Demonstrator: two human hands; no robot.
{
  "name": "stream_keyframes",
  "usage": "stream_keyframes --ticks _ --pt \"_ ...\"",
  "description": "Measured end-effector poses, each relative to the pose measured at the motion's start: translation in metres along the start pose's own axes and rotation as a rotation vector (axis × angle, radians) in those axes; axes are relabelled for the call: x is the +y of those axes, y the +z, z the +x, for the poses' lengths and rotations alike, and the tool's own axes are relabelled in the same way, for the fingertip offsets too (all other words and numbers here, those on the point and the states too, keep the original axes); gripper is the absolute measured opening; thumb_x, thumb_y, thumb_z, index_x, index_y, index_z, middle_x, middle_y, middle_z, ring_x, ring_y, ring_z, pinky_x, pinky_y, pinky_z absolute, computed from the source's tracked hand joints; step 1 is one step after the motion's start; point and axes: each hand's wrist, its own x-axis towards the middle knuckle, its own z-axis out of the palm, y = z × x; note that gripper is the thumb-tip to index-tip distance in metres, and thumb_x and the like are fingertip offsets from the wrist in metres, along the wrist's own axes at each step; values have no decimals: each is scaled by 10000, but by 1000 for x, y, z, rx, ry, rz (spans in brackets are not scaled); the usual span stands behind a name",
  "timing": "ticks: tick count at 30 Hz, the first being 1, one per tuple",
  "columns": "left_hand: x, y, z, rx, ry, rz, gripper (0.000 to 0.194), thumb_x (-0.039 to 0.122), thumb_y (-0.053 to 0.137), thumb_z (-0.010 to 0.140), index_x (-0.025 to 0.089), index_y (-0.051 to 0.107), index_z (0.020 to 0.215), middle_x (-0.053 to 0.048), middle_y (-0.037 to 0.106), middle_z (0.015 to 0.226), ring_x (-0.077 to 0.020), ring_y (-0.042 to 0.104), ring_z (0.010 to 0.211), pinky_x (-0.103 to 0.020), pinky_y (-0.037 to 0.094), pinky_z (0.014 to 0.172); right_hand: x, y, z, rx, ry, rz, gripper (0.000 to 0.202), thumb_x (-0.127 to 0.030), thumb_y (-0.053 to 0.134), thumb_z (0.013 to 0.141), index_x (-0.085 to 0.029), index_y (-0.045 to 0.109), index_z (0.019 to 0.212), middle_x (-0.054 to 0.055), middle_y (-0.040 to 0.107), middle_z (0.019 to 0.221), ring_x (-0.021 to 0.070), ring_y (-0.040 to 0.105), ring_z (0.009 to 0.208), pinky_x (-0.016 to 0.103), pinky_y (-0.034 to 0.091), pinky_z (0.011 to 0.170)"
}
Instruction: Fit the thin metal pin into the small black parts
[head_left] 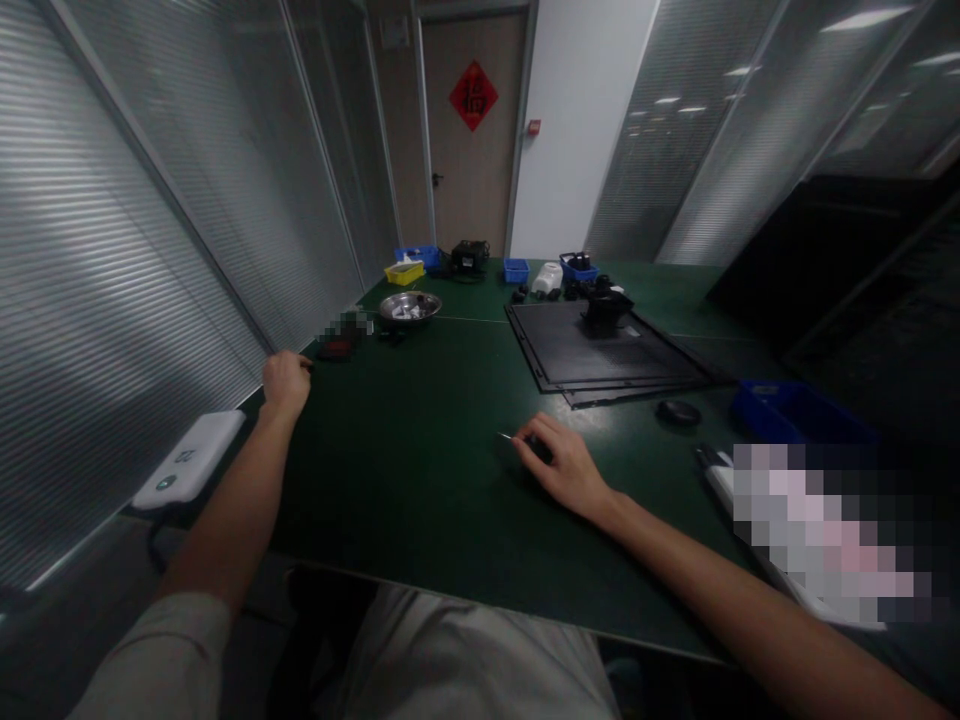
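My right hand rests on the green table and grips a small screwdriver, whose thin metal tip points left. My left hand is curled near the table's left edge. Its fingers touch a small dark red object that lies just to its right. Whether it holds anything, I cannot see.
A steel bowl with small parts stands behind the left hand. Black mats carry a black device. Blue and yellow bins line the far edge. A blue tray, a black round cap and a white device lie nearby.
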Motion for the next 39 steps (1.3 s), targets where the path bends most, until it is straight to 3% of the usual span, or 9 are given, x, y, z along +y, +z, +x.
stream_keyframes --ticks 15,20,25,29,35,37,39 --pt "-5 -1 3 3 -59 -138 252 191 563 905 124 752 1058 -162 724 1108 -328 635 1118 -440 466 1046 -1 -2 0 -9 -11 -1 184 -359 513 1055 -226 619 983 47 632 944 175 622 783 280 478 612" --pt "-3 -1 9 -110 -174 -395 269 225 684 873 141 772 1113 -114 765 1070 -288 688 1049 -384 517 967 1 -1 -1 -12 -21 -6 176 -354 519 1054 -226 620 988 46 636 960 176 631 800 285 490 651" --pt "11 3 12 -223 -146 -500 332 309 803 803 201 803 1116 -70 782 1082 -246 709 1008 -337 538 920 0 0 0 -17 -12 -4 174 -349 523 1055 -222 623 990 37 624 953 166 624 780 284 480 659" --pt "57 -4 -6 -471 89 -685 311 340 817 792 250 820 1091 -54 765 1185 -246 682 1123 -351 506 1008 -1 -1 1 -39 -11 -7 171 -341 529 1054 -221 634 993 40 635 964 166 623 790 283 479 665" --pt "177 -13 -90 -798 615 -813 260 381 765 870 278 817 1103 -49 742 1165 -236 667 1094 -361 510 931 -1 -2 1 -68 8 -13 153 -326 547 1042 -226 655 999 36 648 981 161 622 782 280 477 669" --pt "206 -12 -119 -821 752 -862 248 385 778 868 258 824 1076 -48 739 1060 -212 668 988 -322 499 838 -1 -2 1 -81 12 -30 130 -307 566 1028 -231 663 986 29 648 965 159 619 769 283 468 675" --pt "221 -12 -139 -792 811 -906 236 376 783 874 233 829 1056 -52 723 986 -191 651 905 -294 472 768 -1 -1 1 -91 14 -53 111 -286 581 1011 -233 665 963 21 642 938 158 614 756 287 457 681"
